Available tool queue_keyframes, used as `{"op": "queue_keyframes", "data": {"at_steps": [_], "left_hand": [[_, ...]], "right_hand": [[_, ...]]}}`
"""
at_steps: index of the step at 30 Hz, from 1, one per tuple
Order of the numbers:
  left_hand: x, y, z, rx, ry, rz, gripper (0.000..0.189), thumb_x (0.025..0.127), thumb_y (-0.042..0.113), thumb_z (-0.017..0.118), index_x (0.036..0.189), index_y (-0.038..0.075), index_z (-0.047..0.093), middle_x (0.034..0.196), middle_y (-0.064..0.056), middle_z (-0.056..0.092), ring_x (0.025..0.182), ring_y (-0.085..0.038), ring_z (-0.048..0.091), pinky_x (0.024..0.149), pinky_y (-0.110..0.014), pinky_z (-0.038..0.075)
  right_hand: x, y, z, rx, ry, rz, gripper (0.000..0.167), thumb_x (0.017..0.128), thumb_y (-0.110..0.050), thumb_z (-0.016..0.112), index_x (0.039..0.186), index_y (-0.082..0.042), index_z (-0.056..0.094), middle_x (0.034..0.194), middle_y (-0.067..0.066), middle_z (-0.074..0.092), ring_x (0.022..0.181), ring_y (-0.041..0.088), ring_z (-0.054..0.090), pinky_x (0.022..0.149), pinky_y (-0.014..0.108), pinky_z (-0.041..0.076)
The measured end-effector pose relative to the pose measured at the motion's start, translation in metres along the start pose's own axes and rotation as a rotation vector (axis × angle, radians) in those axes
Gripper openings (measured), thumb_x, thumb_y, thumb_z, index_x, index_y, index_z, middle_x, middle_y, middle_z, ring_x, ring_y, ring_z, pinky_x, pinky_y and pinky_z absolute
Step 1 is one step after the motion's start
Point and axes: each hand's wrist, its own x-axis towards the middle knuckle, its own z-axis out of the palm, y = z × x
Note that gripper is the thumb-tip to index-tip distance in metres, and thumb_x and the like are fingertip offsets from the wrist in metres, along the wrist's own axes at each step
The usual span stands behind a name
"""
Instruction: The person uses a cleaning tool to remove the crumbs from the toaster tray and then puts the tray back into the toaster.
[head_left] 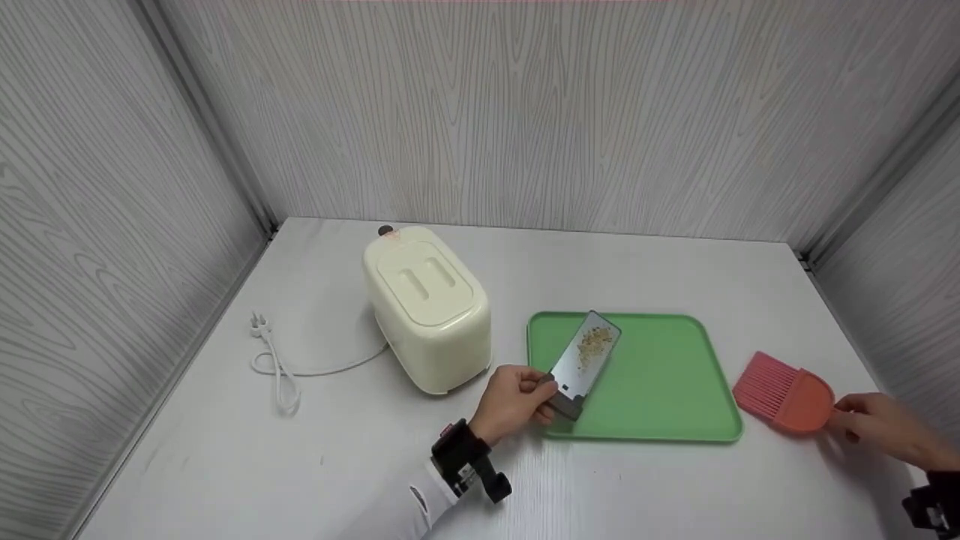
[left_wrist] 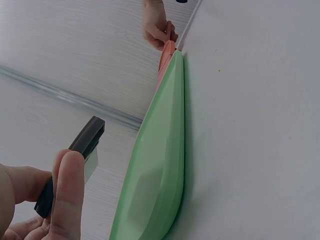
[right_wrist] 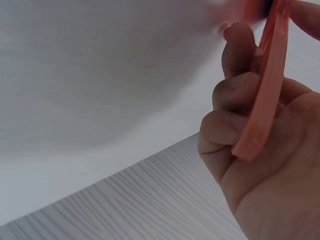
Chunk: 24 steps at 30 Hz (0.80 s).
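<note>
My left hand (head_left: 514,401) pinches the dark handle of a toaster crumb tray (head_left: 581,367), holding it tilted above the left part of a green tray (head_left: 660,375). Brown crumbs (head_left: 595,343) lie on its shiny metal plate. In the left wrist view, thumb and fingers close on the dark handle (left_wrist: 89,135). At the right, my right hand (head_left: 889,431) grips the handle of a small red dustpan (head_left: 804,403) with a ridged pink front, beside the green tray. The right wrist view shows fingers curled round its red handle (right_wrist: 265,100); the rest is mostly cut off.
A cream toaster (head_left: 431,315) with a lid on top stands left of the green tray. Its white cord and plug (head_left: 260,328) lie on the white table (head_left: 225,450) further left. Grey wood-grain panels (head_left: 525,112) enclose the back and sides.
</note>
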Motion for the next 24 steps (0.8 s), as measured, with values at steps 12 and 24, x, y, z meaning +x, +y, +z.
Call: {"op": "queue_keyframes", "data": {"at_steps": [12, 24], "left_hand": [[0.0, 0.0, 0.0, 0.012, 0.006, 0.009, 0.015, 0.097, 0.004, 0.068, 0.103, -0.008, 0.072, 0.079, -0.015, 0.075, 0.055, -0.01, 0.067, 0.058, -0.029, 0.063], [0.001, 0.001, 0.0, 0.018, 0.011, 0.004, 0.013, 0.097, 0.004, 0.068, 0.101, -0.008, 0.073, 0.078, -0.014, 0.075, 0.055, -0.01, 0.067, 0.058, -0.029, 0.063]], "right_hand": [[-0.001, -0.002, 0.006, -0.01, 0.075, 0.049, 0.07, 0.105, -0.067, 0.032, 0.069, -0.01, 0.05, 0.062, -0.001, 0.039, 0.062, 0.017, 0.042, 0.054, 0.028, 0.03], [-0.012, -0.013, -0.001, -0.032, 0.266, 0.052, 0.061, 0.109, -0.055, 0.035, 0.068, -0.011, 0.044, 0.061, 0.0, 0.037, 0.06, 0.02, 0.04, 0.054, 0.031, 0.028]]}}
